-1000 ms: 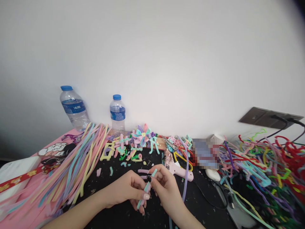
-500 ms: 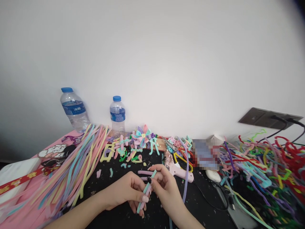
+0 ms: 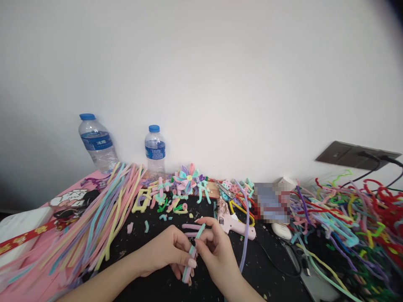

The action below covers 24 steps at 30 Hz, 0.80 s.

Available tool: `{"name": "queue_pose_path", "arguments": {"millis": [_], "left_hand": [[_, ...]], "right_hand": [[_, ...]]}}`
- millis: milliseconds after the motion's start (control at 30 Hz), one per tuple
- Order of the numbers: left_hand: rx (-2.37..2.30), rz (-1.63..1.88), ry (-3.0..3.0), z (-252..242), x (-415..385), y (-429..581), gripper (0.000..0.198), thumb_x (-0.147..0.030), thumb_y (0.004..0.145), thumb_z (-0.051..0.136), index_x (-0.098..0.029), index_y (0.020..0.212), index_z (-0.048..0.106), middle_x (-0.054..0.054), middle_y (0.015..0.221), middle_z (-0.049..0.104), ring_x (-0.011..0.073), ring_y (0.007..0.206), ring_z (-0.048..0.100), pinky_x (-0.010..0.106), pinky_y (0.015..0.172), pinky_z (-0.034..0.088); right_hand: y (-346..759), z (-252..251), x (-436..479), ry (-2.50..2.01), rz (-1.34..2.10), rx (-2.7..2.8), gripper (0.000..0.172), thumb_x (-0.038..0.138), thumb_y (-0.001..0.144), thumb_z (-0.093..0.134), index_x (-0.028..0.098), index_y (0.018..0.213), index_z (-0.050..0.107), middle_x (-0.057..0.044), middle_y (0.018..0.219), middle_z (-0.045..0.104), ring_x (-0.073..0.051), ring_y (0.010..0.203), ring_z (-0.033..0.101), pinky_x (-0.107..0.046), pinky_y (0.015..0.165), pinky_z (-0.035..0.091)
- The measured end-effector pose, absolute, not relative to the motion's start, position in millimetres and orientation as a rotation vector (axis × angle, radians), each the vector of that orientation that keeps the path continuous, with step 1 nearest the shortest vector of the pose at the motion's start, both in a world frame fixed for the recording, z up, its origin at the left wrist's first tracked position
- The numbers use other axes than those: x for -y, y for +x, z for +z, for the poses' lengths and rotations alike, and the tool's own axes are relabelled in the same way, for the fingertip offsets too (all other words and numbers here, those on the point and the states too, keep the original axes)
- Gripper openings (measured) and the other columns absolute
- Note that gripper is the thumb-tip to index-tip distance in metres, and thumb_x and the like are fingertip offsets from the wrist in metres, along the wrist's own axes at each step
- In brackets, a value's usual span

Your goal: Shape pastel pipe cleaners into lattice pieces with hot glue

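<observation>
Between my two hands is a short bundle of mint and lilac pipe cleaners (image 3: pixel 187 272), slanting up to the right. My left hand (image 3: pixel 171 253) is closed on its lower part, with the thumb pressed across it. Higher up, my right hand (image 3: pixel 210 243) pinches the mint pipe cleaner near its upper end; a small dark spot shows by those fingertips, too blurred to name. Two lilac strands (image 3: pixel 191 227) stick out to the left behind the fingers. A pink glue gun (image 3: pixel 239 227) lies just beyond my right hand, and a long purple pipe cleaner (image 3: pixel 246 218) arches over it.
Pastel pipe cleaners (image 3: pixel 103 209) fan out at left, near two water bottles (image 3: pixel 155 151) by the wall. Finished pipe-cleaner pieces, with a flower (image 3: pixel 189 178), line the back. Scissors (image 3: pixel 224 189), a white case (image 3: pixel 281 231), cables and a tangled coloured heap (image 3: pixel 355 235) occupy the right.
My right hand's fingers have shifted slightly at the upper part of the bundle, and the dark spot there is less visible. The left hand keeps its grip almost unmoved.
</observation>
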State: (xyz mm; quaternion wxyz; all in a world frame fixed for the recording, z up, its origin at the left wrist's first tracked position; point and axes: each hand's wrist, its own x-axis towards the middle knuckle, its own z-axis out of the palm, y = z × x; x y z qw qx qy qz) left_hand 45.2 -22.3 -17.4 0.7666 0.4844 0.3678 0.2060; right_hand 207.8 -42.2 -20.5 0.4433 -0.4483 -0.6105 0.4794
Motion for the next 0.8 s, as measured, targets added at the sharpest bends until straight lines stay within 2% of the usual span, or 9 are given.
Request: {"name": "queue_pose_path", "arguments": {"millis": [167, 267, 367, 433, 600, 700, 800], "left_hand": [[-0.78, 0.443, 1.072, -17.3, 22.7, 44.8, 0.019, -0.028, 0.063, 0.074, -0.011, 0.057, 0.068, 0.004, 0.057, 0.07, 0.0144, 0.051, 0.065, 0.019, 0.046, 0.045], [-0.75, 0.434, 1.085, -16.6, 22.6, 43.5, 0.02, -0.029, 0.064, 0.073, -0.011, 0.057, 0.068, 0.004, 0.058, 0.07, 0.0148, 0.05, 0.065, 0.02, 0.046, 0.044], [-0.735, 0.418, 1.09, -16.3, 21.9, 42.1, 0.02, -0.029, 0.064, 0.073, -0.012, 0.057, 0.067, 0.004, 0.056, 0.069, 0.0149, 0.046, 0.063, 0.021, 0.045, 0.045], [-0.731, 0.402, 1.107, -16.6, 21.1, 41.7, 0.018, -0.027, 0.065, 0.073, -0.012, 0.057, 0.066, 0.003, 0.052, 0.068, 0.0142, 0.043, 0.061, 0.021, 0.043, 0.044], [-0.793, 0.564, 1.245, -14.7, 17.3, 43.2, 0.015, -0.027, 0.072, 0.068, -0.013, 0.068, 0.069, 0.0, 0.053, 0.065, 0.0134, 0.049, 0.061, 0.022, 0.051, 0.047], [-0.93, 0.753, 1.452, -11.7, 15.0, 43.0, 0.015, -0.023, 0.074, 0.065, -0.015, 0.086, 0.071, 0.002, 0.067, 0.068, 0.0136, 0.059, 0.062, 0.021, 0.056, 0.047], [-0.991, 0.9, 1.722, -12.4, 14.2, 40.4, 0.018, -0.018, 0.076, 0.063, -0.02, 0.091, 0.071, 0.002, 0.078, 0.066, 0.0138, 0.066, 0.06, 0.02, 0.056, 0.045]], "right_hand": [[208.3, -18.9, 42.5, -1.121, 1.19, 1.52, 0.031, 0.012, 0.077, 0.051, 0.021, 0.106, 0.048, 0.006, 0.057, 0.057, -0.013, 0.053, 0.052, -0.024, 0.054, 0.038], [208.1, -17.5, 39.2, -1.082, 1.325, 1.404, 0.034, 0.014, 0.074, 0.057, 0.02, 0.107, 0.049, 0.007, 0.055, 0.055, -0.012, 0.051, 0.051, -0.023, 0.053, 0.037], [207.8, -17.0, 35.0, -0.997, 1.564, 1.301, 0.019, 0.024, 0.072, 0.064, 0.018, 0.089, 0.056, 0.005, 0.056, 0.056, -0.01, 0.048, 0.051, -0.021, 0.05, 0.036], [207.8, -17.3, 33.2, -0.96, 1.663, 1.285, 0.017, 0.028, 0.07, 0.069, 0.017, 0.073, 0.056, 0.003, 0.056, 0.058, -0.01, 0.048, 0.052, -0.02, 0.048, 0.036], [210.3, -17.8, 30.5, -1.028, 1.464, 1.216, 0.023, 0.029, 0.069, 0.071, 0.017, 0.062, 0.053, 0.004, 0.051, 0.057, -0.007, 0.042, 0.046, -0.017, 0.041, 0.033], [212.4, -16.3, 28.8, -1.034, 1.358, 1.129, 0.025, 0.033, 0.069, 0.071, 0.016, 0.062, 0.054, 0.005, 0.049, 0.056, -0.007, 0.04, 0.046, -0.018, 0.041, 0.037], [213.5, -14.1, 28.3, -1.011, 1.358, 1.086, 0.024, 0.033, 0.069, 0.072, 0.016, 0.064, 0.056, 0.004, 0.049, 0.059, -0.008, 0.043, 0.052, -0.019, 0.045, 0.044]]}}
